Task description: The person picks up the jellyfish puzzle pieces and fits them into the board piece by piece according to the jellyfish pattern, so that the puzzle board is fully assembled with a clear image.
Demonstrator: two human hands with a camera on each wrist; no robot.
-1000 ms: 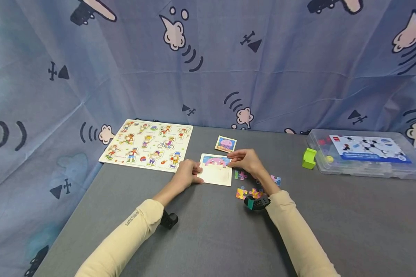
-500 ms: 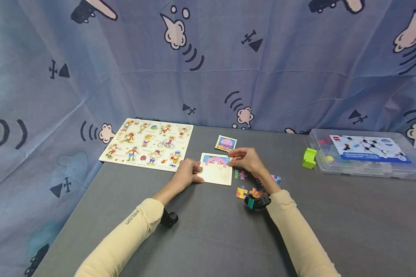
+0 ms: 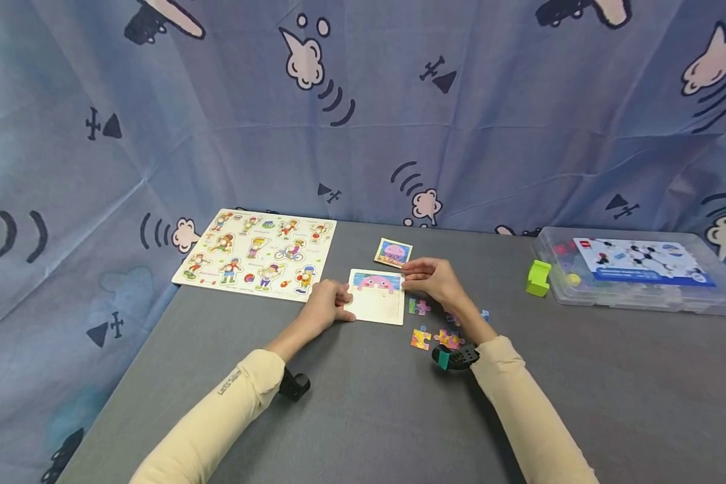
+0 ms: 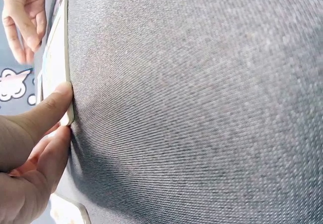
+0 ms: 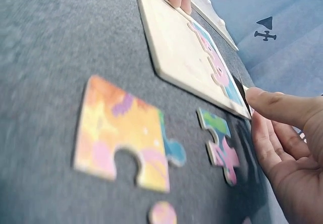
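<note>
The puzzle tray (image 3: 376, 307), of pale, smooth wood with rounded corners and a low rim, lay face up on the worktop (image 3: 363, 417), whose grey cloth had a fine ribbed weave. Along the tray's far side sat a fitted strip (image 3: 376, 283) with a pink creature, its lower edge wavy. The left hand (image 3: 323, 306) grasped the tray's left edge, the thumb above and the fingers at the side; the right hand (image 3: 433, 281) was loosely bent beside its far right corner, grasping nothing, though I cannot tell whether it touched the wood. To the right of the tray were flat, knobbed pieces, among them a green-pink piece (image 5: 219, 144) and, nearer the person, a yellow piece (image 5: 96, 128); the right forearm partly covered others. Behind the tray was a small picture card (image 3: 393, 251), to its left a large figure board (image 3: 254, 254), and well to its right a glossy green block (image 3: 538, 278) beside a clear plastic box (image 3: 647, 294). The tray looked nearly square, so no long axis was clear; its bare half faced the person.
</note>
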